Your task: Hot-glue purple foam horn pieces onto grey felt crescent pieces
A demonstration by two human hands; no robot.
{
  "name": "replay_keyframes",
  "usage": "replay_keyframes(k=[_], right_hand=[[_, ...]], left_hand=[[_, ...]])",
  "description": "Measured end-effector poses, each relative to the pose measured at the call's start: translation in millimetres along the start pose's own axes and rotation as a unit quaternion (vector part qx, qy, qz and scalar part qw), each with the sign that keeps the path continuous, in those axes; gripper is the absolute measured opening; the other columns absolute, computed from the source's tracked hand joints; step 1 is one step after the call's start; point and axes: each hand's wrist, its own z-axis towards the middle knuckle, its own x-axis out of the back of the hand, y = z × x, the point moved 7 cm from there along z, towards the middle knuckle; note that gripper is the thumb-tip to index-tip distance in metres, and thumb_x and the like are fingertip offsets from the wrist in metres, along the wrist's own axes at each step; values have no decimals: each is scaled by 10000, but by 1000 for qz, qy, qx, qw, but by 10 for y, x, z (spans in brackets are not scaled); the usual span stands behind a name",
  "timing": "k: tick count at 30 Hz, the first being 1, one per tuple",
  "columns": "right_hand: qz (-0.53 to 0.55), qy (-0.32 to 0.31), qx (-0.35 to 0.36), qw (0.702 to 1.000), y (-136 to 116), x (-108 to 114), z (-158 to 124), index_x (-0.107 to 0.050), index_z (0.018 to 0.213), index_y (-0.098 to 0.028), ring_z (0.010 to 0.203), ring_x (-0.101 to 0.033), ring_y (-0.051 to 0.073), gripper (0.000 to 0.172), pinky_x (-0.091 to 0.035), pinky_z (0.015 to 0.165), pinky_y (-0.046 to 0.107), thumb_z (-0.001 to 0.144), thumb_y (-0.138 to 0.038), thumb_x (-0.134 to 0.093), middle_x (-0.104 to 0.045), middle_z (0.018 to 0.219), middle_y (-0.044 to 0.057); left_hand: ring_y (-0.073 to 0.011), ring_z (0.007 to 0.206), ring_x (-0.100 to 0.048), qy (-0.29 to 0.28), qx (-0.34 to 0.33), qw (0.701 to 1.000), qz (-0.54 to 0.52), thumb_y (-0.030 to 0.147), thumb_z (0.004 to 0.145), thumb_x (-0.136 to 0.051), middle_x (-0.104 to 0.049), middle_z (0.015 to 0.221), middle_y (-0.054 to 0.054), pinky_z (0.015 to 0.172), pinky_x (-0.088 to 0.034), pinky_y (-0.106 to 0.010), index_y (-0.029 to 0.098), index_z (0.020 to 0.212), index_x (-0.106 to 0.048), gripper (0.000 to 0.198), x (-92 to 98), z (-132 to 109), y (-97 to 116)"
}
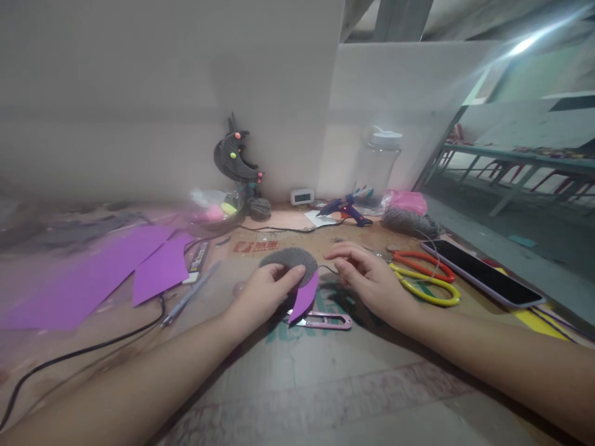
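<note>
My left hand (267, 286) pinches a round piece wrapped in grey yarn (295, 257), thumb on top. A curved purple strip (305, 298) hangs from the piece's lower right side, over pink thread snips (328, 320) lying on the table. Just right of the piece is my right hand (365, 275), its thumb and index finger curled close together. A dark strand of yarn (328, 269) runs from the piece toward those fingers; where it ends between them is hard to make out.
Purple sheets (93, 272), a pen (190, 294) and a black cable lie left. Behind stand a crescent decoration (232, 158), a glue gun (346, 209) and a clear bottle (379, 167). Grey yarn (409, 223), yellow-and-red-handled scissors (430, 291) and a phone (483, 272) are right.
</note>
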Motion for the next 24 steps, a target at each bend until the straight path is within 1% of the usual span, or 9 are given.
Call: replay_keyframes(k=[2, 3, 6, 8, 12, 15, 20, 22, 24], right_hand=[[16, -28, -39, 999, 28, -63, -8, -596, 1151, -208, 611, -509, 132, 298, -414, 561, 266, 907, -362, -519, -582, 738, 2], [18, -37, -53, 998, 33, -83, -11, -585, 1175, -204, 580, -481, 125, 330, -401, 542, 262, 890, -365, -546, -585, 727, -4], [8, -40, -57, 997, 12, -102, -8, -598, 1140, -192, 576, -447, 108, 320, -396, 549, 258, 853, -333, -594, -653, 858, 21], [12, -46, -60, 997, 19, -117, -4, -592, 1137, -190, 591, -465, 107, 313, -401, 558, 256, 849, -311, -593, -666, 894, 25], [38, -53, -62, 996, 71, -148, 4, -608, 1062, -185, 642, -530, 122, 245, -425, 589, 255, 857, -315, -568, -608, 761, 0], [41, -43, -58, 997, 89, -144, 12, -615, 1022, -182, 633, -520, 120, 226, -427, 587, 249, 833, -302, -591, -564, 710, -16], [32, -45, -77, 996, 80, -138, 1, -627, 1068, -186, 637, -532, 122, 300, -429, 583, 253, 803, -324, -631, -620, 792, 7], [27, -50, -83, 995, 67, -137, -5, -650, 1019, -180, 654, -561, 130, 254, -442, 599, 255, 816, -329, -610, -651, 792, 17], [19, -53, -85, 995, 56, -132, -4, -669, 922, -173, 678, -591, 138, 185, -454, 621, 255, 826, -310, -589, -677, 788, 27]], left_hand=[[-156, 588, -564, -3, -6, 1000, -4, 519, 783, -609, -653, 652, -31, 558, -416, -255, 161, 691, -669, 375, -8, -8, 20], [-153, 576, -556, -3, -10, 1000, -3, 521, 781, -611, -644, 639, -29, 542, -410, -252, 160, 682, -662, 377, -8, -9, 26], [-149, 561, -541, 4, -23, 1000, 11, 524, 777, -612, -623, 619, -23, 517, -391, -246, 156, 672, -648, 385, 1, -2, 40], [-151, 568, -541, -2, -23, 1000, 17, 527, 783, -600, -616, 618, -21, 526, -396, -246, 155, 671, -638, 391, -5, 6, 36], [-151, 596, -545, -10, -14, 1000, 25, 546, 785, -589, -614, 640, -17, 539, -392, -238, 155, 675, -611, 407, -9, 17, 13], [-149, 604, -544, -5, -17, 999, 34, 554, 782, -588, -616, 650, -16, 542, -382, -237, 155, 675, -607, 414, 0, 21, 11], [-141, 595, -533, -8, -17, 999, 35, 535, 793, -583, -610, 640, -9, 546, -372, -236, 155, 678, -607, 397, -8, 31, 3], [-138, 585, -525, -7, -17, 999, 44, 553, 790, -578, -589, 624, 4, 542, -364, -238, 158, 670, -588, 412, -5, 36, -12], [-135, 580, -518, -4, -18, 998, 55, 570, 787, -572, -569, 617, 14, 536, -354, -240, 161, 663, -571, 427, 1, 40, -27]])
